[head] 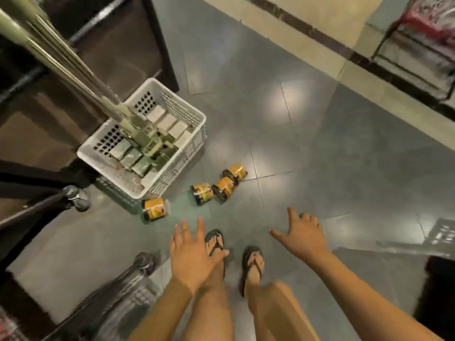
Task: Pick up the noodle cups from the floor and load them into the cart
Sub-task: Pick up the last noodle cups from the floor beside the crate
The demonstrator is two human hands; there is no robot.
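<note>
Several yellow-and-black noodle cups lie on their sides on the grey tiled floor. One noodle cup (154, 208) rests beside the white basket, another cup (202, 193) lies to its right, and two more cups (223, 188) (235, 172) sit further right. My left hand (192, 254) hovers open, fingers spread, just below the cups. My right hand (301, 236) is open too, to the right, holding nothing. The cart's metal frame (73, 62) and wheels (76, 198) stand at the left.
A white perforated basket (197, 114) holding boxed packs stands on the floor under the cart's bar. My feet in black sandals (215, 242) are below the cups. A second cart wheel (145, 263) is at lower left. A wire rack (416, 55) stands at the upper right.
</note>
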